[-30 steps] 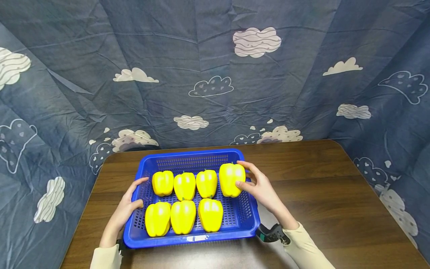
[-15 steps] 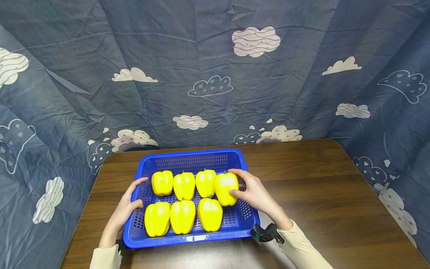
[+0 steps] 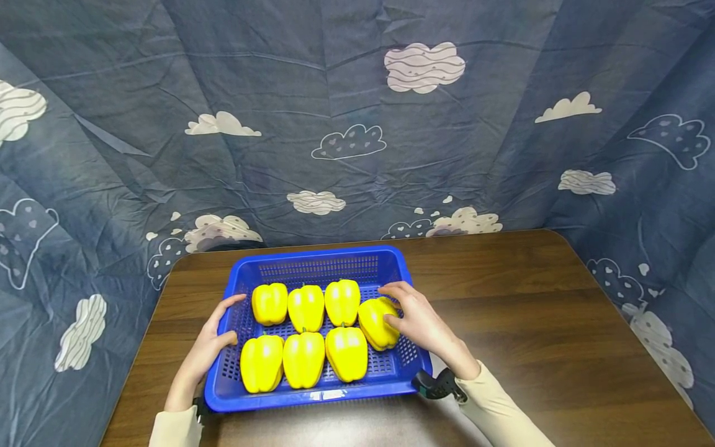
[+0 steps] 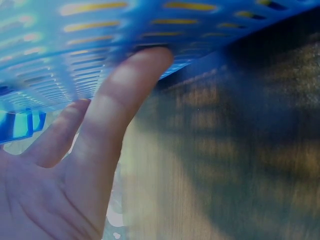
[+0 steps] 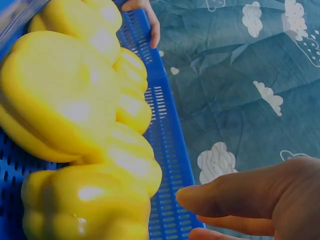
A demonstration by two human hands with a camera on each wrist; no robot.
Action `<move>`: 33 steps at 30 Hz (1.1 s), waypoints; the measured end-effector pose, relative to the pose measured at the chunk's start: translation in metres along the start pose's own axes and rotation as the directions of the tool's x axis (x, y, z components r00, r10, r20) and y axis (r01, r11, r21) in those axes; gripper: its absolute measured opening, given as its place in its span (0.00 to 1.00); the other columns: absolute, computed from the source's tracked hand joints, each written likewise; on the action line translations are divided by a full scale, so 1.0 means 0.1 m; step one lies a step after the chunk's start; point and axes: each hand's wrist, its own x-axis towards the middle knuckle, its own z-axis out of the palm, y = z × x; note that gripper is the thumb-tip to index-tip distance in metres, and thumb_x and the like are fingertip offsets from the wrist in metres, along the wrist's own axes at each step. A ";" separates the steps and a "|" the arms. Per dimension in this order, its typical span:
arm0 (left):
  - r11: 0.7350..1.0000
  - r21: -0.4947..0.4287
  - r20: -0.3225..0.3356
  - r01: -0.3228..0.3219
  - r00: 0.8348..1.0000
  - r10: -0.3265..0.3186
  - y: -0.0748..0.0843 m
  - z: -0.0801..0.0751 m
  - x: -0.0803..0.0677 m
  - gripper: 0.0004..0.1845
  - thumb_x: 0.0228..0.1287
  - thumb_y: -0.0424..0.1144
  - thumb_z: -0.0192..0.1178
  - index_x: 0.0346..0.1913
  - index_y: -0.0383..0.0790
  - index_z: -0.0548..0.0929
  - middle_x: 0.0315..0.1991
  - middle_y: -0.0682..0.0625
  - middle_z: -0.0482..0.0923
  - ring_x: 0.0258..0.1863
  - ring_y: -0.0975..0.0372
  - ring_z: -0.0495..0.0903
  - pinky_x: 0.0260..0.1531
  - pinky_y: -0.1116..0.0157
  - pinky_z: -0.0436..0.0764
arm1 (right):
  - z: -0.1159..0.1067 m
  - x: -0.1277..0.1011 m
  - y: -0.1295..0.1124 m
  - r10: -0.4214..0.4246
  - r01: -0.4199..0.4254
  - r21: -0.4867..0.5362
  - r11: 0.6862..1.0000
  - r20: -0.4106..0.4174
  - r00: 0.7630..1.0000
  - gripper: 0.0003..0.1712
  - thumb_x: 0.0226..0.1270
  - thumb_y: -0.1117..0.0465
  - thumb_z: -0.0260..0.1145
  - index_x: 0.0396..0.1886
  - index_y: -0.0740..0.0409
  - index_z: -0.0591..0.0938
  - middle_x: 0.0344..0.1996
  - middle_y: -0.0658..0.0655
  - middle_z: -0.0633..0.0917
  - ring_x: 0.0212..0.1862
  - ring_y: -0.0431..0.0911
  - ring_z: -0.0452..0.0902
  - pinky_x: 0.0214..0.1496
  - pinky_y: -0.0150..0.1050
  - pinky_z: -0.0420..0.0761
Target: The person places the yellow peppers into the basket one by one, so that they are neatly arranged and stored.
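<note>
A blue plastic basket (image 3: 385, 386) holds several yellow bell peppers in two rows. My left hand (image 3: 209, 347) grips its left side, with thumb and fingers at the rim; in the left wrist view, fingers (image 4: 135, 75) touch the slotted wall. At the basket's right end lies a tilted bell pepper (image 3: 377, 324). My right hand (image 3: 421, 320) is just beside it, fingers and thumb spread loosely. In the right wrist view, a gap shows between the nearest bell pepper (image 5: 87, 205) and the right thumb (image 5: 225, 195). Some fingers of the right hand are partly hidden.
The basket stands on a brown wooden table (image 3: 530, 329), whose surface extends to the right. Behind the table hangs a dark blue curtain (image 3: 357, 180) with white clouds. Black straps (image 3: 441, 383) sit on the wrists.
My right hand has lowered the bell pepper into the basket's right end and loosened from it. The front-row bell pepper beside it has shifted slightly left. The left hand has stayed put.
</note>
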 end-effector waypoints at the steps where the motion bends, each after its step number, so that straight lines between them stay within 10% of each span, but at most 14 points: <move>1: 1.000 0.001 0.002 0.000 1.000 0.000 0.00 0.00 0.00 0.38 0.55 0.21 0.44 0.71 0.41 0.55 0.70 0.33 0.50 0.57 0.39 0.63 0.46 0.55 0.75 | 0.00 0.00 0.00 0.003 -0.003 0.016 1.000 0.001 1.000 0.24 0.53 0.72 0.68 0.52 0.70 0.78 0.51 0.64 0.78 0.51 0.57 0.75 0.53 0.50 0.75; 13: 0.998 0.050 -0.003 0.027 1.000 -0.027 0.02 -0.03 0.01 0.38 0.55 0.22 0.45 0.72 0.43 0.55 0.70 0.32 0.49 0.56 0.36 0.65 0.44 0.49 0.77 | -0.03 -0.05 0.01 0.114 -0.120 0.281 0.952 0.040 0.993 0.25 0.60 0.71 0.64 0.59 0.67 0.75 0.55 0.65 0.76 0.56 0.60 0.73 0.54 0.49 0.74; 28: 0.956 0.279 0.021 0.096 0.994 -0.106 0.19 -0.12 -0.02 0.38 0.62 0.29 0.53 0.74 0.49 0.52 0.65 0.23 0.54 0.38 0.44 0.82 0.22 0.57 0.82 | -0.22 -0.12 0.04 0.069 -0.061 0.395 0.917 -0.005 0.998 0.29 0.62 0.69 0.64 0.63 0.68 0.70 0.59 0.68 0.73 0.60 0.62 0.69 0.56 0.51 0.72; 33: 0.918 0.397 0.047 0.001 0.999 -0.021 0.30 -0.14 -0.06 0.36 0.67 0.36 0.54 0.75 0.43 0.51 0.70 0.26 0.46 0.57 0.33 0.67 0.41 0.44 0.77 | -0.26 -0.14 0.03 0.055 -0.034 0.325 0.945 -0.055 0.997 0.30 0.62 0.67 0.65 0.65 0.65 0.70 0.61 0.66 0.71 0.60 0.63 0.68 0.56 0.54 0.71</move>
